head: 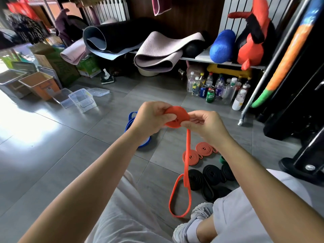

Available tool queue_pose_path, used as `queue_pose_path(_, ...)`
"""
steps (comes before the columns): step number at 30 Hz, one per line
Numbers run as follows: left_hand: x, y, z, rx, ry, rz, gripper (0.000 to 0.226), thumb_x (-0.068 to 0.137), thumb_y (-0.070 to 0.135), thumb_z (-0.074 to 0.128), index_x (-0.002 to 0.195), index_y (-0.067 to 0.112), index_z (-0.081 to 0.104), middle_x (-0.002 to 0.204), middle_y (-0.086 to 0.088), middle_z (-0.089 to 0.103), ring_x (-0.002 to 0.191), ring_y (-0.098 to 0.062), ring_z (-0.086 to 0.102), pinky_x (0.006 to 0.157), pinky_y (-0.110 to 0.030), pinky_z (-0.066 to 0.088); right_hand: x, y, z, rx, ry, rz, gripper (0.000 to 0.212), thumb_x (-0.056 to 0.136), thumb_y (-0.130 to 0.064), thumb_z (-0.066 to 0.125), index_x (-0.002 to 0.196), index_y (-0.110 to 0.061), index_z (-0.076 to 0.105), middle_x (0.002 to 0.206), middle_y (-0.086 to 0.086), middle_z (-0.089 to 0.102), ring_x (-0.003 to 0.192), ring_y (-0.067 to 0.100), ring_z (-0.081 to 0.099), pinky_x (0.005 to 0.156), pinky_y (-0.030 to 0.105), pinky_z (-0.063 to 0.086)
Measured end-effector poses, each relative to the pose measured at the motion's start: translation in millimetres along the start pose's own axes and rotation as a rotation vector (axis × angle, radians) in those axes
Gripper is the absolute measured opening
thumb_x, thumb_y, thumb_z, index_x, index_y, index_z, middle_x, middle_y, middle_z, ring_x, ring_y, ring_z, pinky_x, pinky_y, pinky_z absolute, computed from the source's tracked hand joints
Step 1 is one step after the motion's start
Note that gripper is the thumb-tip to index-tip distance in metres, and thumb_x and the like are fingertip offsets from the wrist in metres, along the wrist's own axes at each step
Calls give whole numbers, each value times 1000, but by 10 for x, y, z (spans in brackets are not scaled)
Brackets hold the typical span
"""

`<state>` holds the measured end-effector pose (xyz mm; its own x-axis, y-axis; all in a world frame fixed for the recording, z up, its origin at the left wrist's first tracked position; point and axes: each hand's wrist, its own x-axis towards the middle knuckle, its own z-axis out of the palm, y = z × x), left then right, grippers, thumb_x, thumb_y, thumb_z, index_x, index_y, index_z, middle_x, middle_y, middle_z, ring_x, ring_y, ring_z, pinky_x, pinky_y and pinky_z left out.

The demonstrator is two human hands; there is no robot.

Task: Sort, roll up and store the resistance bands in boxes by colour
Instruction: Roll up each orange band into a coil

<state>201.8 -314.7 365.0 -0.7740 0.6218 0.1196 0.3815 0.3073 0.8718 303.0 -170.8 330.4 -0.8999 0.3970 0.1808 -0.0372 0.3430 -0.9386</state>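
Orange band [177, 118], blue bands [130, 120], black rolls [210, 174], grey floor tiles [70, 146], clear boxes [82, 100].

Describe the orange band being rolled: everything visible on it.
The orange band is a flat, matte, rubbery-looking loop strap, partly wound into a flat disc-shaped coil. The left hand pinches the coil's left edge and the right hand grips its right side where the strap feeds in. The unrolled tail hangs straight down from the coil and opens into a loop near the person's lap, above the grey tiled floor. Nothing else visibly touches it.
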Motion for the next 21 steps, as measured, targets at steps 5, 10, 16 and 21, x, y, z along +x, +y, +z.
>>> queue_pose_path(5, -90, -60, 84, -565, 26, -144, 19, 85, 0, 62, 104, 0, 63, 87, -12, 71, 76, -20, 70, 62, -23, 56, -30, 10, 69, 242, 115, 4, 28, 75, 2, 71, 96, -15, 68, 79, -6, 70, 68, -3, 65, 69, 13, 51)
queue_pose_path(10, -187, -183, 227, -964, -62, -247, 33, 78, 14, 62, 108, 0, 62, 94, -14, 72, 87, -26, 70, 76, -31, 59, -47, 51, 114, 264, 127, 5, 23, 79, 1, 68, 96, -14, 67, 88, 0, 69, 73, -1, 66, 74, 15, 52)
queue_pose_path(16, -122, -70, 160, -61, 1, -92, 42, 83, 4, 67, 122, 13, 53, 118, -5, 61, 90, -13, 63, 74, -21, 54, -17, 143, 5, -48, 51, 0, 19, 80, -6, 71, 93, -19, 71, 81, -2, 71, 75, 8, 67, 77, 27, 55)
queue_pose_path(21, -35, 82, 87, 747, -170, 212, 32, 91, 16, 56, 123, 22, 59, 115, 3, 65, 102, -17, 59, 85, -25, 42, -13, 120, 27, -229, -27, 8, 17, 79, -11, 72, 95, -15, 74, 83, -2, 73, 80, 11, 69, 81, 37, 56)
